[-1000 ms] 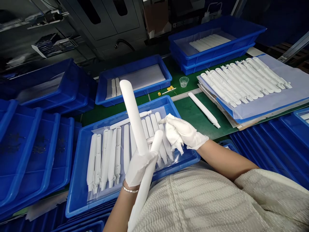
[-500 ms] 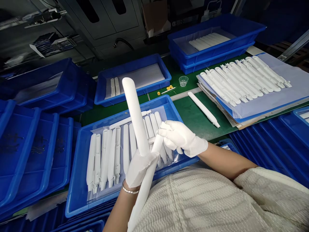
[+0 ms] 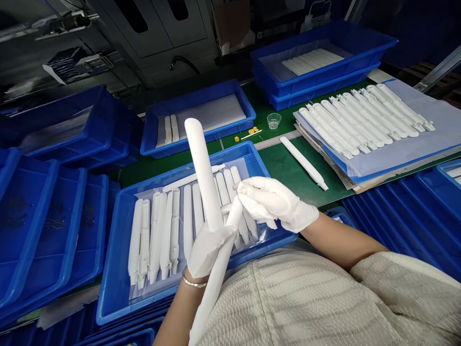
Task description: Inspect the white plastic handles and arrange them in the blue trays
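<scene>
clasped fast in the left hand [image 3: 209, 250], curled fully closed: a raised bar [image 3: 202, 168], tilted up and away, and a slanted bar [image 3: 216, 278], running down beside the shirt [image 3: 288, 298]. pinched closed in the right hand [image 3: 273, 194], just right of that grip: seemingly a white cloth [image 3: 257, 210], touching the slanted bar's upper end. apparently in mid-wipe, to judge by cloth against bar; calling for a steady left hold and a light, even stroke along the length. beneath and beyond the grip, in a blue tray [image 3: 113, 259], more bars [image 3: 166, 233]. farther right, on the green bench [image 3: 275, 158], a loose bar [image 3: 304, 163]. well left, on nested bins [image 3: 36, 187], dark marks [image 3: 55, 219] too blurred to read; elsewhere, no brand, label or writing legible.
</scene>
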A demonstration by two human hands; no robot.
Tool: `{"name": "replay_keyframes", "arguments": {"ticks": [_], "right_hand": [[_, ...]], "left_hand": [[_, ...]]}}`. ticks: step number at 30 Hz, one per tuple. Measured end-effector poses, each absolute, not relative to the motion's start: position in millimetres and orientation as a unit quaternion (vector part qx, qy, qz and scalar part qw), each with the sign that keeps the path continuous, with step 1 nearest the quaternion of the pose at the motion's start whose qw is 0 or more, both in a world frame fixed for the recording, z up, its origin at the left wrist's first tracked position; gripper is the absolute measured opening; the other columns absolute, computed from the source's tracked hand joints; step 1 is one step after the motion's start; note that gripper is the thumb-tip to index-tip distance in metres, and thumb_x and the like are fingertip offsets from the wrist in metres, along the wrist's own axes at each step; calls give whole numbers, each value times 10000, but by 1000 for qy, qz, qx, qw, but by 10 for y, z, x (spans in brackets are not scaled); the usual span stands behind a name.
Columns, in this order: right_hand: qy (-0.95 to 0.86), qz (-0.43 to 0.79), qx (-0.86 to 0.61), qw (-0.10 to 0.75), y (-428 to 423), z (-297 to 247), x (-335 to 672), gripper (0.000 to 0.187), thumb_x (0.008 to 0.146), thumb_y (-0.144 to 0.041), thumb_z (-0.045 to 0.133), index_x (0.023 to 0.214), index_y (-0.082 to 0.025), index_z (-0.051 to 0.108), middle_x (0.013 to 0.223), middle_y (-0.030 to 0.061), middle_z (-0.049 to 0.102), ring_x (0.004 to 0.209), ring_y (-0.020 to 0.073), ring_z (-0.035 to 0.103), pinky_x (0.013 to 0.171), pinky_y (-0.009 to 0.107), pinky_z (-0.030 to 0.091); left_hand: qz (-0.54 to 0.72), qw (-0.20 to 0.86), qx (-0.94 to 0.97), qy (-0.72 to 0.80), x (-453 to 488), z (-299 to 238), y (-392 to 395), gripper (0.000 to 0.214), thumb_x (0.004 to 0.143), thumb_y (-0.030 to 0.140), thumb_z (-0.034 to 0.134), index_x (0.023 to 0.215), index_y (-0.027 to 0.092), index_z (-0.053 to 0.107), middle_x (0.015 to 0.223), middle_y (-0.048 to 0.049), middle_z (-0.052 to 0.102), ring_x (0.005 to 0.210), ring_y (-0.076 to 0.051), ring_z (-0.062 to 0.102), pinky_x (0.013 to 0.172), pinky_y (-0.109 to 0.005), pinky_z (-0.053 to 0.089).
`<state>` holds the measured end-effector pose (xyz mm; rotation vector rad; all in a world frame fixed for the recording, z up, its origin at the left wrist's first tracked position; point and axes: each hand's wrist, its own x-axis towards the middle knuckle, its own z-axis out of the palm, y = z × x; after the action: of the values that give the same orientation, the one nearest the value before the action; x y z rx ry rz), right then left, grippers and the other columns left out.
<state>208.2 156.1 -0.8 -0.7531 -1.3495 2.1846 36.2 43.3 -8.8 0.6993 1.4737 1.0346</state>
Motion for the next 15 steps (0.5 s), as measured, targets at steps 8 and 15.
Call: {"name": "replay_keyframes", "arguments": {"ticks": [8, 15], "right_hand": [[-491, 791, -277, 239, 1474, -9, 1967, 202, 907, -266, 672, 872, -190, 488, 481, -94, 482, 323, 40, 325, 324, 191, 240], [-521, 781, -225, 260, 1506, -157, 1989, 344, 990, -414, 568, 745, -210, 439, 397, -89, 417, 313, 57, 320, 348, 208, 221]], "left_hand": [[421, 547, 311, 654, 383, -38, 442, 655, 708, 407, 770, 1304, 166, 643, 706, -2, 621, 547, -141, 512, 487, -249, 443], [423, 551, 326, 641, 395, -9, 450, 636, 719, 420, 773, 1287, 161, 654, 717, -8, 611, 563, -142, 518, 497, -246, 443]]}}
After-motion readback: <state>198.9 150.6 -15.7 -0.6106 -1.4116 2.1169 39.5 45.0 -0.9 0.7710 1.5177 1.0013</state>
